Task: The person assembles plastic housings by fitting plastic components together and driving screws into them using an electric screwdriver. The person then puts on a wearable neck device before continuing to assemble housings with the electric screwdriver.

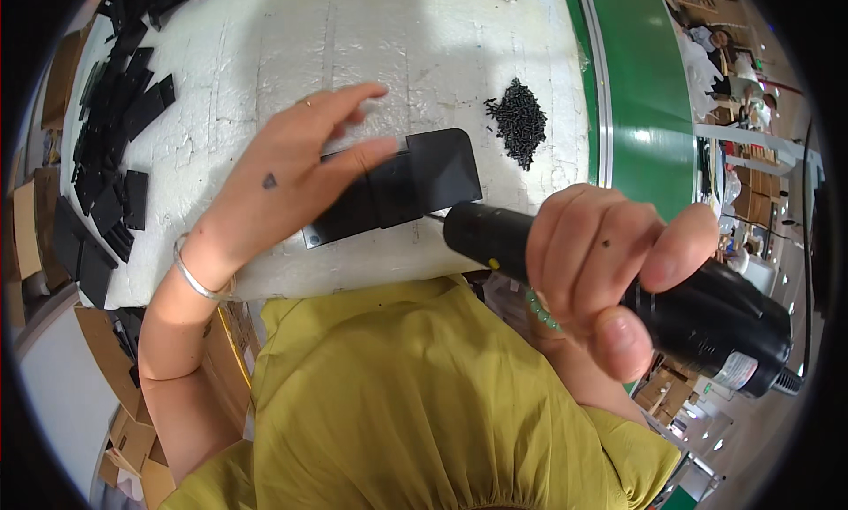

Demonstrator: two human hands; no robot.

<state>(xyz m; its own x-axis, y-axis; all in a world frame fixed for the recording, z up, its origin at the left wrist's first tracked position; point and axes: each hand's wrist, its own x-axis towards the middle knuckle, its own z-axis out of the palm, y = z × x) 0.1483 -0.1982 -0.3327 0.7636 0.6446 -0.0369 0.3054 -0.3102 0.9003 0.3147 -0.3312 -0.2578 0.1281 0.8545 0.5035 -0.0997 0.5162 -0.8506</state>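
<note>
Right hand (609, 267) was closed around the screwdriver (707, 320), left hand (283, 170) loosely open over the black plate (397, 194) on the white table (495, 33), where firm bracing and a square bit (433, 216) appeared advisable.

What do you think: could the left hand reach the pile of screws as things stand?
Probably yes: the left hand is open, and white tabletop lies between its fingers and the screws.

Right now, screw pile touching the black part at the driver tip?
Apart. Head view shows bare white work surface between the screw pile and the black part.
</note>
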